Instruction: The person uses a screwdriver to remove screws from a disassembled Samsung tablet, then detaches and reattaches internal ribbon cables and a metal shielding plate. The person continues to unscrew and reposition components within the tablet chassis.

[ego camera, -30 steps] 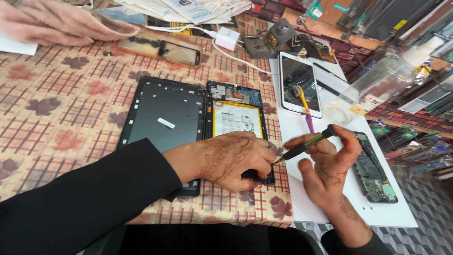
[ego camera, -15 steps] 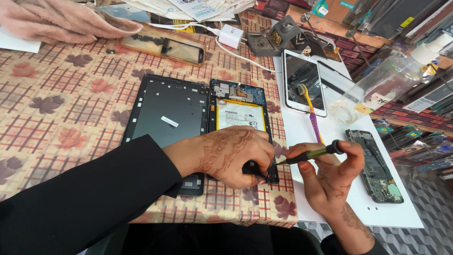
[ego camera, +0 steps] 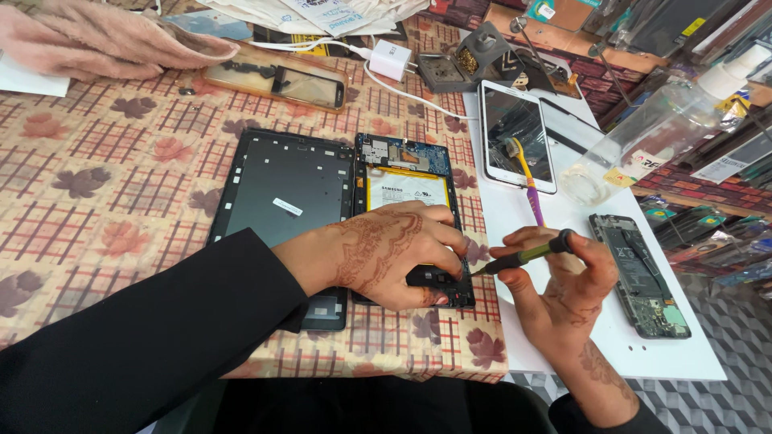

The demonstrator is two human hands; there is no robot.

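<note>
Opened tablet (ego camera: 410, 210): laid flat on the checked, leaf-printed tablecloth (ego camera: 121, 193), back removed, circuit board at the far end and a pale battery in the middle. Its lower half is covered by the left hand (ego camera: 384, 253), which is pressed palm-down on it with the fingers curled over the near right corner; no separate item is seen to be gripped.

Screwdriver (ego camera: 523, 255): slim, green and black handle, held across the fingers of the right hand (ego camera: 563, 293), which is closed around it. The tip is pointed left, at the tablet's right edge just beside the left fingertips; actual contact cannot be told.

Detached tablet frame (ego camera: 285, 205): dark, set alongside the tablet's left edge, touching or nearly so.

White board (ego camera: 515, 337): begun just right of the tablet; the right hand is held above it. On it are placed a white smartphone (ego camera: 519, 133) with a yellow and purple toothbrush (ego camera: 527, 181) across its lower end, and an opened small phone (ego camera: 643, 273) near the right border. A bare strip of board is left between the two phones.

Near table edge: just below the tablet's lower end, little cloth left there. Wider uncovered cloth is found to the left of the frame.

Another person's hand (ego camera: 96, 44) is rested at the far left corner, well apart.
</note>
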